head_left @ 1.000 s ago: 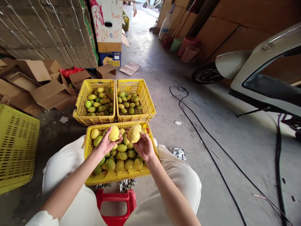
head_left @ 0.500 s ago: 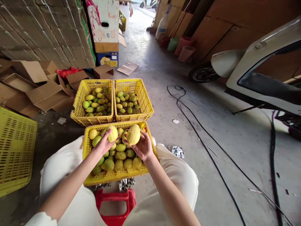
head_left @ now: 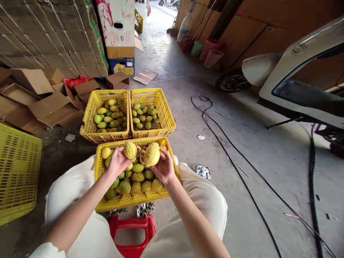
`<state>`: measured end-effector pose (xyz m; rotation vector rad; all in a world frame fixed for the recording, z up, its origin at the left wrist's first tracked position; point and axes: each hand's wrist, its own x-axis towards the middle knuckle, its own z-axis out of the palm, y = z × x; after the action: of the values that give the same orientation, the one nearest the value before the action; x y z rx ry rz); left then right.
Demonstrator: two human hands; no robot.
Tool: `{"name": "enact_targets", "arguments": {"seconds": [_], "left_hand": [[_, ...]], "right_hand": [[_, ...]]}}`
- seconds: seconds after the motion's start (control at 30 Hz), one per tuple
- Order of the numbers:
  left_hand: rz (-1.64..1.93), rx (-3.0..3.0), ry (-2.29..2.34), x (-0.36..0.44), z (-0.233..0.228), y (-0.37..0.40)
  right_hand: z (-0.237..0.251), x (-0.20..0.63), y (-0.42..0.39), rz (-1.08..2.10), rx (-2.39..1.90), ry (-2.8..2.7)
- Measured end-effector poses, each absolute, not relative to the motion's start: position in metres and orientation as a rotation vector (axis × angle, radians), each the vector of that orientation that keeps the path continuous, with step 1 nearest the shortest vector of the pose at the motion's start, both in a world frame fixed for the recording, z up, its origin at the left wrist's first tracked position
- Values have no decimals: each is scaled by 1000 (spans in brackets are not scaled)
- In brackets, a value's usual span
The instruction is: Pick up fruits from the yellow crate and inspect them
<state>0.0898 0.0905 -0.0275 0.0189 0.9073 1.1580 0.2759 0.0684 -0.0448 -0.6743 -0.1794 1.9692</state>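
Observation:
My left hand (head_left: 118, 161) has its fingers closed round a ridged yellow-green, lemon-shaped fruit (head_left: 130, 150). In my right hand (head_left: 164, 166) is a larger, paler yellow fruit (head_left: 152, 154) of the same shape, gripped from below and the side. Both fruits are held up side by side, slightly apart, over the near yellow crate (head_left: 131, 205). Green and yellow fruits (head_left: 138, 177) lie in several rows in that crate, which sits between my knees. My hands and the held fruits hide some of them.
Beyond the near crate stand two more yellow crates (head_left: 104, 135) (head_left: 153, 134) holding fruit. A yellow crate (head_left: 18, 172) is at left, near open cardboard boxes (head_left: 53, 107). A red stool (head_left: 131, 243) shows below me. Black cables (head_left: 228, 147) and a parked scooter (head_left: 295, 79) are at right.
The fruit in my left hand has been turned, so a rounder, ridged side now faces me. My right hand and its fruit have barely shifted.

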Motion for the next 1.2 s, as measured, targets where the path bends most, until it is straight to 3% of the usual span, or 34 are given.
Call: {"name": "enact_targets", "arguments": {"seconds": [0.23,0.47,1.2], "left_hand": [[1158,38,1040,89,-45,87],[1036,117,984,92,-39,84],[1132,14,923,88,-32,89]], "right_hand": [[-44,273,66,1915,-716,-201],[-55,268,63,1951,-761,-183],[-50,273,67,1946,-717,-121]]}}
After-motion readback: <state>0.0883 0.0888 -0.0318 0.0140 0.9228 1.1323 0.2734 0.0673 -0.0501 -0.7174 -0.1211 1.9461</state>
